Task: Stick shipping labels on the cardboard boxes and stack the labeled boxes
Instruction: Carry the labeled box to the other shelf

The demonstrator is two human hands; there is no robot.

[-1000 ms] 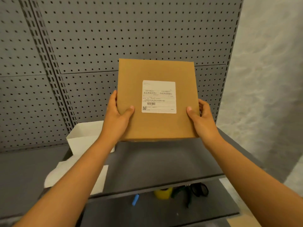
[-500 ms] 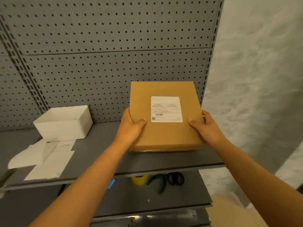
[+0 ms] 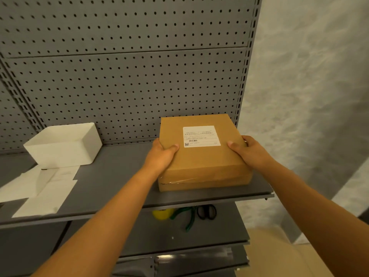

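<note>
A brown cardboard box (image 3: 201, 158) sits flat at the right end of the grey shelf (image 3: 119, 176), close to the pegboard. A white shipping label (image 3: 201, 136) with a barcode is stuck on its top face. Clear tape shows along a seam on its front side. My left hand (image 3: 161, 156) grips the box's left edge, thumb on top. My right hand (image 3: 249, 150) grips the right edge the same way. Whether a second box lies under it I cannot tell.
An open white bin (image 3: 63, 144) stands at the shelf's left, with white label sheets (image 3: 40, 186) lying in front of it. On the lower shelf lie a yellow object (image 3: 162, 213), green-handled pliers (image 3: 183, 218) and black scissors (image 3: 206, 211). A grey pegboard (image 3: 119, 76) backs the shelf.
The box has come down from an upright hold in front of the pegboard to lying flat on the shelf's right end. Both hands stay on its sides.
</note>
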